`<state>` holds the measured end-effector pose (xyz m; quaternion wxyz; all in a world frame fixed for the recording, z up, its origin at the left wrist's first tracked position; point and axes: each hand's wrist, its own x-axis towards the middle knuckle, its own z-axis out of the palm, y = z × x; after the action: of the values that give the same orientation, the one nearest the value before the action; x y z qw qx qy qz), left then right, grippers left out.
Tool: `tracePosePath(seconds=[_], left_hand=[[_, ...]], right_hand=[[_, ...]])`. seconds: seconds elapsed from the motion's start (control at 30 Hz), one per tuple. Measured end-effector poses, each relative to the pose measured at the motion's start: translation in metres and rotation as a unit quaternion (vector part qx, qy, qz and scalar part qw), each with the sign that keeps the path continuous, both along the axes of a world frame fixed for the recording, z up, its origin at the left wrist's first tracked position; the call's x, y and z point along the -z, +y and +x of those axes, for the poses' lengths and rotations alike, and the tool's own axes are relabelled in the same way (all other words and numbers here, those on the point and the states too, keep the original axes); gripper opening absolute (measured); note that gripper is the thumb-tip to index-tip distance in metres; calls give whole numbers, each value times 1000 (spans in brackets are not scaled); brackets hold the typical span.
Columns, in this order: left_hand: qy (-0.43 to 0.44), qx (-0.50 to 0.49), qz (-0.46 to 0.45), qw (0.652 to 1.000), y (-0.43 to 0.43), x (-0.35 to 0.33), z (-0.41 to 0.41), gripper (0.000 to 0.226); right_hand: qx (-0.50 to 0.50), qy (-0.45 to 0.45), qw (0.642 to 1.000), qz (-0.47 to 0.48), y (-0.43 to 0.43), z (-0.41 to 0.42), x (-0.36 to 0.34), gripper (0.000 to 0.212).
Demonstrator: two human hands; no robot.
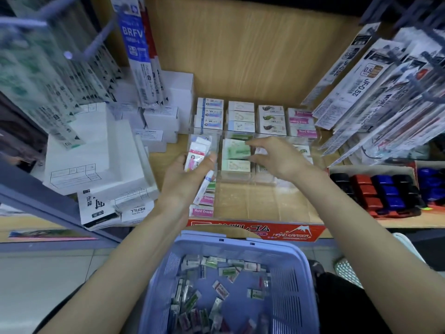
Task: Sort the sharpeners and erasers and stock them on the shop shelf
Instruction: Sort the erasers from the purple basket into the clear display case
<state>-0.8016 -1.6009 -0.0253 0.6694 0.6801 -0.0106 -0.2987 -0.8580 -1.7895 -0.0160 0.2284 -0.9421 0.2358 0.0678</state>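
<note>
Boxed erasers [240, 116]: stacked rows, far compartments of clear shelf tray [265, 203]. Pink Hard Eraser packs [203, 211]: near-left column. Wrapped eraser pack [196, 153]: upright in left hand [185, 182]. Loose erasers [220, 289]: jumbled in near lavender basket [292, 285].

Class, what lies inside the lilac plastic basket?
Small wrapped stationery packets lie scattered across the floor of the lilac plastic basket. Anything beneath the piled ones is covered.
</note>
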Motion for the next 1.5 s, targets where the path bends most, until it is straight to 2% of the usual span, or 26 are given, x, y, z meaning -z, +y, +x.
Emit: tracePosePath(seconds=[0.07,0.1,0.17,0.2,0.27,0.3,0.37,0.4,0.6,0.83,0.97,1.0,1.07,1.1,1.13,1.2,1.33,1.5], left_hand=[[1,15,-5,1000,0,-2,-2,25],[3,19,-7,1000,1,-3,-3,27],[6,29,-9,1000,2,-6,-4,27],[9,37,-9,999,2,-7,-6,27],[18,54,-10,998,2,-9,-11,25],[23,60,-13,998,2,-10,-14,25],[34,64,-20,997,2,-11,-21,27],[36,66,-20,997,4,-11,-23,30],[31,101,-17,994,11,-13,-30,56],[58,85,-36,994,11,-15,-31,58],[68,55,-24,996,8,-12,-29,42],[77,43,-25,996,8,-10,-29,37],[97,22,-32,995,6,-9,-28,34],[105,14,-35,994,4,-9,-28,35],[108,10,-39,993,1,-8,-28,35],[106,4,-46,993,-5,-6,-32,34],[59,20,-28,998,-18,1,-43,26],[45,36,-10,998,-25,7,-48,12]], right_hand=[[21,-1,1000,20,-1,0,-5,49],[53,-34,997,51,2,-4,-8,45],[135,-140,966,170,11,-19,-15,23],[171,-176,930,274,17,-27,-19,17],[201,-192,829,485,34,-43,-24,23],[203,-187,788,550,41,-50,-27,27],[196,-181,746,610,51,-60,-28,33],[189,-182,746,612,54,-63,-28,33],[156,-178,813,532,59,-70,-26,19],[152,-180,855,461,65,-70,-24,18],[129,-162,879,429,70,-70,-20,22],[119,-163,903,379,69,-71,-19,23],[77,-172,964,186,66,-75,-14,32],[55,-184,976,103,66,-76,-13,35],[40,-203,977,60,67,-78,-10,35],[38,-232,971,38,65,-81,-5,34],[100,-253,962,-18,31,-87,-6,36],[164,-191,964,-79,-34,-103,-5,37]])
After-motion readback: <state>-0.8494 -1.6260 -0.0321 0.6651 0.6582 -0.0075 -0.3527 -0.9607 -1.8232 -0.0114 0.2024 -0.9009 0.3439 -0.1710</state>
